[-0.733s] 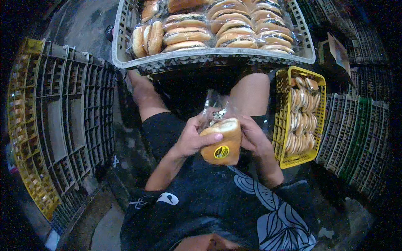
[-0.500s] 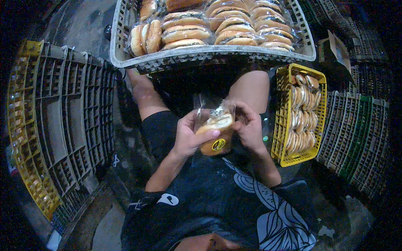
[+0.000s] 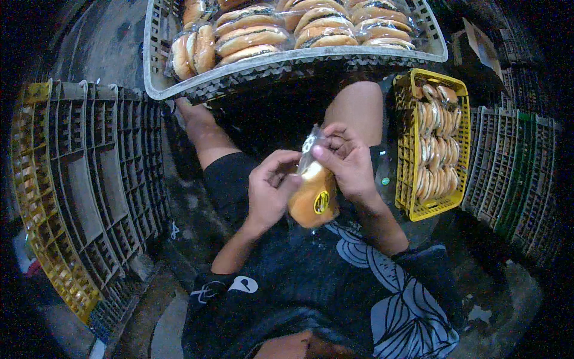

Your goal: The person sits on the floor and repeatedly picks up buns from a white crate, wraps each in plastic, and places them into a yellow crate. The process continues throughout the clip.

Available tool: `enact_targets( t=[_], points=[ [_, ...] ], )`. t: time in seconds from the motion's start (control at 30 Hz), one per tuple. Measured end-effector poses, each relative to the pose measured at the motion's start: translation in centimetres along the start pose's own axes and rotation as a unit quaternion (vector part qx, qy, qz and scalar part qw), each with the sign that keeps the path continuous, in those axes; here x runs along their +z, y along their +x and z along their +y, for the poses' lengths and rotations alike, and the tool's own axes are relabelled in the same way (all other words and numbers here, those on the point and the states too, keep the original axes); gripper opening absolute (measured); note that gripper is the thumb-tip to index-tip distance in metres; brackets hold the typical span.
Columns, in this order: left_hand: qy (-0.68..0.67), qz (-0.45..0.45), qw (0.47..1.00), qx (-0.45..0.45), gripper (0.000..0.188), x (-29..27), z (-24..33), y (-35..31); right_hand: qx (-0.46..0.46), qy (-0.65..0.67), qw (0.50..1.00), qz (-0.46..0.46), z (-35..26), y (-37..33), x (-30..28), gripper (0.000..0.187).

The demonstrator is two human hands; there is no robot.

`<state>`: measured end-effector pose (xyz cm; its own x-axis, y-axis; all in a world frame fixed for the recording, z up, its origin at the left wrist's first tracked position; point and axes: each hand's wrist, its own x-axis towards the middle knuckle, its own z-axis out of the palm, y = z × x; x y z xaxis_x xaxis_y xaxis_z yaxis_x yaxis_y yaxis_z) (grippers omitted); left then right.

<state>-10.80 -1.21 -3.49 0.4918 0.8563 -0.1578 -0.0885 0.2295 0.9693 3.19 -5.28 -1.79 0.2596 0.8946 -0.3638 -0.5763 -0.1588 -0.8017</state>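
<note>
A bread bun (image 3: 306,203) in a clear plastic bag, with a round yellow-and-black sticker on its front, is held over my lap. My right hand (image 3: 348,163) is closed, its thumb and fingers pinching the bag's gathered top (image 3: 310,146). At the bun's left side is my left hand (image 3: 269,186), its fingers curled against the bag and its thumb blurred by motion. Pale filling shows at the bun's upper end. Beyond my knees, a grey crate (image 3: 299,58) contains several bagged filled buns (image 3: 254,37).
To the right stands a yellow crate (image 3: 403,209) with rows of filled buns (image 3: 438,152). Stacked grey and green crates (image 3: 508,173) rise behind it. Tall grey and yellow crates (image 3: 89,179) line my left. An open cardboard box (image 3: 478,51) sits at the far right.
My right hand has shifted inward and now pinches the bag's top, which was spread loose before and is now gathered. The left thumb has moved off the bun's front. The view has shifted slightly.
</note>
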Motion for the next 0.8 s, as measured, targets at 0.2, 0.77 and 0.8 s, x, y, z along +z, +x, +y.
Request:
enact_targets(
  t=[0.2, 0.77, 0.8],
  points=[
    [0.153, -0.016, 0.988, 0.003, 0.026, -0.7, 1.4, 0.0, -0.094, -0.185, 0.978, 0.009, 0.5, -0.2, 0.4, 0.011],
    [0.117, -0.13, 0.958, -0.229, 0.016, -2.8, -2.8, -3.6, -0.077, -0.66, 0.732, -0.147, 2.4, -6.2, -1.5, 0.028],
    [0.073, -0.114, 0.959, -0.247, 0.017, -2.8, -3.4, -3.7, -0.099, -0.675, 0.719, -0.133, 2.7, -6.5, -1.1, 0.029]
  ],
)
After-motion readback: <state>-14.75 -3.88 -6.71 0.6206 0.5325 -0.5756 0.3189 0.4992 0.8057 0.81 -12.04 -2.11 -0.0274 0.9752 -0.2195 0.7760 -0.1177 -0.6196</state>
